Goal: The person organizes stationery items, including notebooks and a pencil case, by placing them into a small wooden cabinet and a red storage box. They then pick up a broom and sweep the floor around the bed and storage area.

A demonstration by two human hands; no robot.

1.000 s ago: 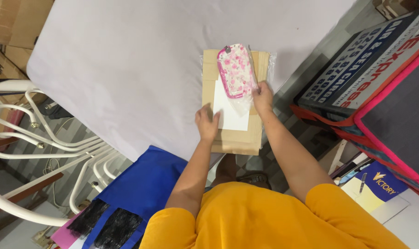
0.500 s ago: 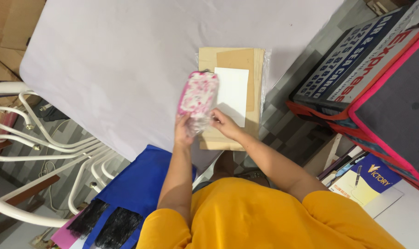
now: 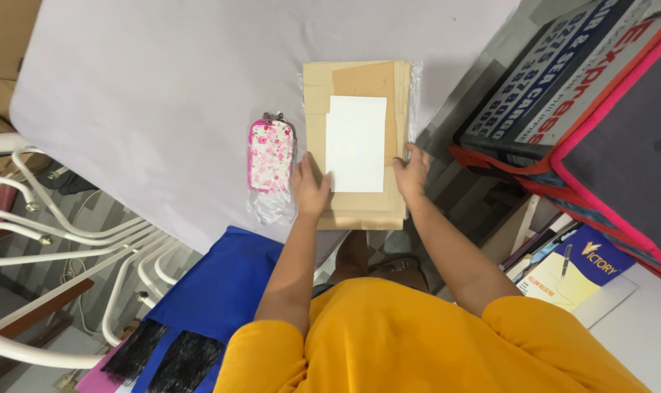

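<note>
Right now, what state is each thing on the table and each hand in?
Pouch: flat on the table, in a clear bag, left of the stack.
Cardboard stack: flat, at the table edge.
White sheet: flat on the stack.
Left hand: open, on the stack.
Right hand: at the stack's right edge.

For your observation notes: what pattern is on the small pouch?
Pink flowers on white, pink edge; the pouch shows in the head view.

flat tan cardboard stack (image 3: 359, 204) | white label (image 3: 356, 143) on it | red-blue printed box (image 3: 556, 87) right
</note>
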